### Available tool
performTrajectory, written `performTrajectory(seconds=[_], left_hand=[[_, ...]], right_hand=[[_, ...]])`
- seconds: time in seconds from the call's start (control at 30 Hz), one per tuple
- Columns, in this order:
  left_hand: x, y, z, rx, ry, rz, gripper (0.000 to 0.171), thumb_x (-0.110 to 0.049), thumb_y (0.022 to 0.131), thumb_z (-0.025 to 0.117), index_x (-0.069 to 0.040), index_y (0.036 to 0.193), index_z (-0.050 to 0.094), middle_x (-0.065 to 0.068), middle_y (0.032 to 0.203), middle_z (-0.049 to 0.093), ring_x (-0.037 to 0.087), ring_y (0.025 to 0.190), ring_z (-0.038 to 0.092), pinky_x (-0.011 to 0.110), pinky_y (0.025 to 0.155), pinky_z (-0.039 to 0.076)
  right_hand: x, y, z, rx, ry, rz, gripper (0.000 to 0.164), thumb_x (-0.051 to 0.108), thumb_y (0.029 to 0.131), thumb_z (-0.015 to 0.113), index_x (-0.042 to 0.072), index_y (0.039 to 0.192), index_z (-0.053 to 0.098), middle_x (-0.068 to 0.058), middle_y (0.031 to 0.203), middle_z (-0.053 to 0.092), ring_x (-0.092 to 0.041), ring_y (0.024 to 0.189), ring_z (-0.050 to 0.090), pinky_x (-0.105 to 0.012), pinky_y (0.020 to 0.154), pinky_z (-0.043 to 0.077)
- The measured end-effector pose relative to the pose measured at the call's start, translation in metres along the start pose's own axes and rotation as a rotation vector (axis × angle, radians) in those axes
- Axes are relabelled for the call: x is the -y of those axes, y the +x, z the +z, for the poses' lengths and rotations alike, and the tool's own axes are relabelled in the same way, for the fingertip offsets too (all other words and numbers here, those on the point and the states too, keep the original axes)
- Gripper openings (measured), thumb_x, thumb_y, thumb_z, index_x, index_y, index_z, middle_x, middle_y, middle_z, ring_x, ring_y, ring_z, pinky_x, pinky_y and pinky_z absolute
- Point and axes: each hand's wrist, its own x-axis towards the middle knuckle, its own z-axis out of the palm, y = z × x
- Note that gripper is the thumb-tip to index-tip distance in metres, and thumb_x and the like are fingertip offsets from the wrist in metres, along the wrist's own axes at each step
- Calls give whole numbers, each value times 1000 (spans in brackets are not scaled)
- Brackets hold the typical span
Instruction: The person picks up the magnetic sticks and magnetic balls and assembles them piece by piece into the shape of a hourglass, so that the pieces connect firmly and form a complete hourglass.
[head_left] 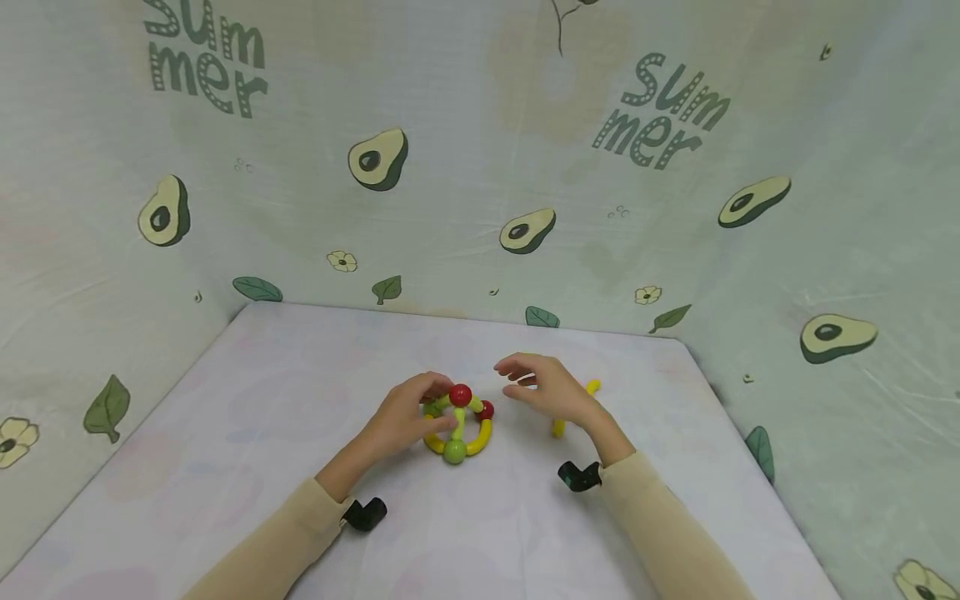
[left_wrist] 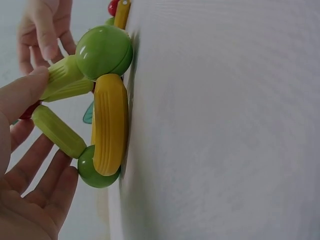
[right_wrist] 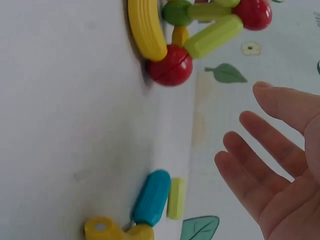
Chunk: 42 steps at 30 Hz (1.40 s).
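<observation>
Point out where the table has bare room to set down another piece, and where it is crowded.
Bare: the near table between the sleeves, and the far strip below the back wall. Crowded: the centre, where the left hand touches the ball-and-rod toy, and the loose pieces behind the right hand.

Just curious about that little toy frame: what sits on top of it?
A red ball crowns the toy frame, held up by light-green sticks. The left hand touches the frame and covers its far left side.
</observation>
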Motion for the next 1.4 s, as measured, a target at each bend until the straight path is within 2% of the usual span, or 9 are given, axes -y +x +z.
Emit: performTrajectory(seconds=[0.13,0.3,0.6,0.7,0.9,1.13,1.4], left_hand=[[-1,0,0,2,7,12,54,-28,86,92,-21,133,65,-8,125,69,16,116,64,42,106,55],[-1,-1,0,0,8,23,55,-28,86,92,-21,133,65,-7,124,69,17,115,64,43,106,55],[1,-2,1,-8,0,22,54,-28,86,92,-21,132,65,-7,124,69,17,116,64,43,107,55],[0,-2,1,-6,2,19,54,-28,85,92,-21,132,65,-7,124,69,18,117,64,43,107,55],[-3,-4,0,-13,5,11,54,-27,85,92,-21,132,66,-7,124,69,18,117,64,43,107,55],[0,-3,0,-15,11,32,53,-28,86,92,-21,132,66,-7,125,69,18,118,65,43,106,55],[2,-2,-1,-5,25,37,53,-30,87,91,-21,132,65,-8,126,68,16,118,64,42,106,55]], right_hand=[[-13,7,-14,11,-99,31,42,11,100,75,6,140,64,-18,140,66,-42,127,62,-53,107,54],[-25,21,-23,38,-201,106,46,10,100,75,8,144,63,-13,145,63,-41,133,57,-55,111,50],[-47,39,-23,82,-319,244,46,11,102,71,12,147,62,-14,153,57,-38,141,51,-57,117,44],[-53,42,-21,102,-353,264,46,9,101,68,11,147,62,-15,153,57,-38,141,51,-58,118,42],[-59,45,-17,100,-340,273,41,5,101,69,10,142,67,-14,142,64,-35,131,58,-53,115,48],[-57,45,-16,99,-327,268,26,3,100,71,10,124,77,-8,123,73,-29,117,63,-48,108,53],[-55,41,-17,99,-332,264,20,8,102,72,14,121,77,-7,119,73,-26,110,64,-46,104,56]])
